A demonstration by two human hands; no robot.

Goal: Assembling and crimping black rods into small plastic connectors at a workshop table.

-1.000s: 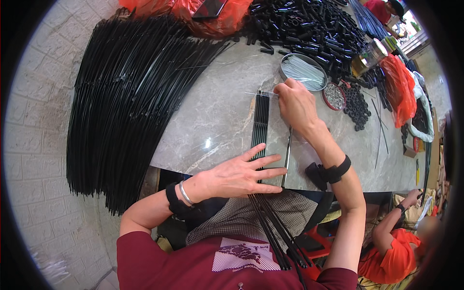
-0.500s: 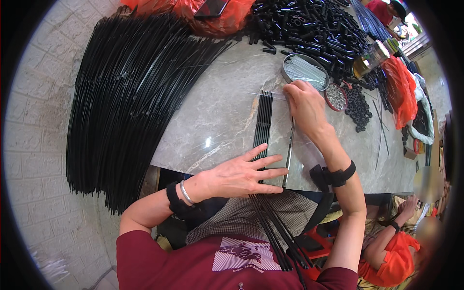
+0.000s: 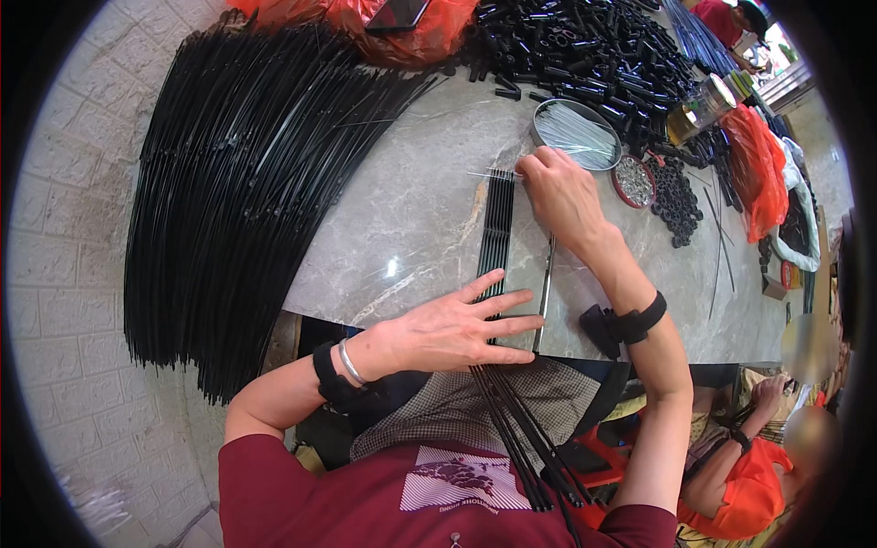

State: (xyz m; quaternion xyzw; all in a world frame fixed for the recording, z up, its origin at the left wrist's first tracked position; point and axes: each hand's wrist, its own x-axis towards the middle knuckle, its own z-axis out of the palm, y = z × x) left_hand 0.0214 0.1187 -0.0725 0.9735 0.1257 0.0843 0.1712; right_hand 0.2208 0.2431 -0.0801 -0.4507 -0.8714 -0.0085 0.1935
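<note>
My left hand [image 3: 452, 331] lies flat with fingers spread across a row of thin black rods [image 3: 495, 219]. The rods lie side by side on the grey stone-look table [image 3: 384, 247], their lower ends reaching over the front edge toward my lap. At their far ends my right hand [image 3: 562, 194] is closed in a pinch on a thin pale rod [image 3: 478, 173], which crosses the row sideways. A narrow, shiny straight strip [image 3: 546, 288] lies right of the row, under my left fingertips at its near end.
Long black rods [image 3: 247, 192] are heaped at left. Black tubular parts [image 3: 585, 50] cover the back. Nearby are a round tin [image 3: 537, 139] of pale rods, a red-rimmed dish [image 3: 633, 181] of small pieces and black rings [image 3: 674, 201]. A co-worker in orange [image 3: 744, 489] sits at right.
My right hand has moved left, bringing the thin pale rod farther over the far ends of the black rods. My left hand has stayed in place.
</note>
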